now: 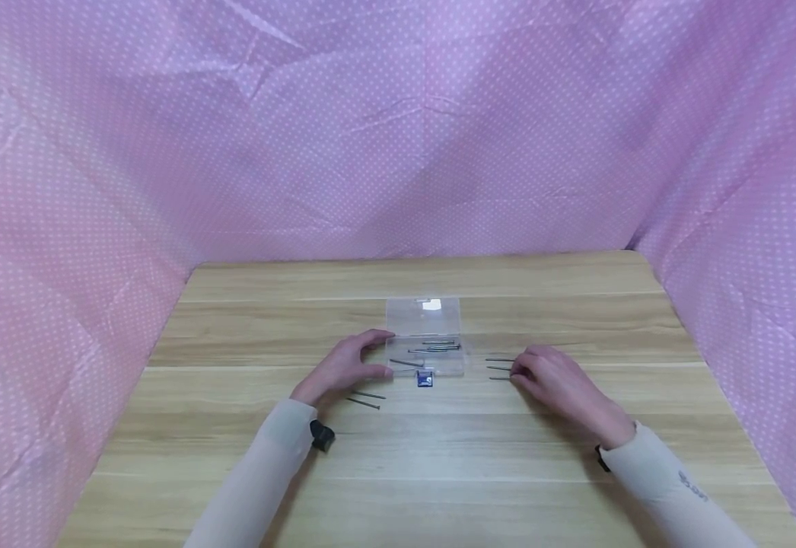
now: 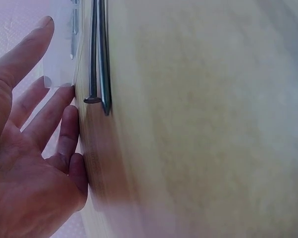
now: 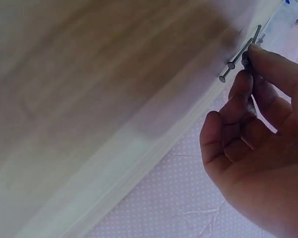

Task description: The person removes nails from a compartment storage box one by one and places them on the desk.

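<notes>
A clear plastic box (image 1: 423, 320) stands with its lid folded back in the head view, several nails (image 1: 441, 348) lying inside. At its left side, my left hand (image 1: 345, 364) has thumb and fingers spread about the box's edge; the left wrist view shows the fingers fairly straight near the box corner (image 2: 60, 74). To the right of the box, my right hand (image 1: 564, 387) pinches a nail (image 3: 246, 60) near its head between thumb and finger. Two more nails (image 3: 231, 65) lie on the table beside those fingertips.
Two loose nails (image 1: 365, 403) lie on the wooden table (image 1: 439, 472) below the left hand. A small blue label or tag (image 1: 425, 379) sits at the box's front edge. Pink dotted cloth (image 1: 398, 152) hangs behind and beside the table.
</notes>
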Motion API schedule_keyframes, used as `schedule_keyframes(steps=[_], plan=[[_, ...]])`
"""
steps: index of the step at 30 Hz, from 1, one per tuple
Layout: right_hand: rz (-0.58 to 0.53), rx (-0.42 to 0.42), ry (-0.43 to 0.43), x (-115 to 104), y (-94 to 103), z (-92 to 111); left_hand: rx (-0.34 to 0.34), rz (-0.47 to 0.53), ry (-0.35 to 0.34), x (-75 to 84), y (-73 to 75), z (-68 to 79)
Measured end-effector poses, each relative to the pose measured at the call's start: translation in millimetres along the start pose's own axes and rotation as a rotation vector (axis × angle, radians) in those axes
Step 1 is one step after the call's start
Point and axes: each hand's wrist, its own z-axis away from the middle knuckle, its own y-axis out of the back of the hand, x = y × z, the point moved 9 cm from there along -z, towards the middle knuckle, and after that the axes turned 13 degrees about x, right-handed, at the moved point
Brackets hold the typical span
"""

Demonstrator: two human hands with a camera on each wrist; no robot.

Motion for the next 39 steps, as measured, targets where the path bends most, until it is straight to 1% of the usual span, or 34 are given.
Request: schedule_keyframes(steps=[4,12,19,27,30,33,39], plan=[[-0.006,-0.017,-0.02,1,-1.7,-1,0.002,0.003,0.002,0.4,0.0,0.0],[-0.004,-0.029,-0.033,1,-2.5,-2,0.0,0.006,0.006,0.0,-0.7,0.6],[-0.003,-0.014,-0.005,-2,-2.1,-5,0.011,-0.005,0.004,-0.8,-0.2,2.0],[-0.002,-0.011,-0.011,-2,-3.4,-4,0.017,-0.014,0.015,-1.0,-0.6,2.7],[-0.003,0.009,-0.01,-4,-1.4,-5,0.014,-0.014,0.013,-1.3,-1.0,3.1],[-0.017,0.047,-0.002,-10,3.7,-9,0.01,-0.014,0.005,-0.8,-1.7,3.3],[-0.079,0.122,0.01,-25,13.6,-19,0.013,0.009,0.0,0.5,-3.8,3.7]])
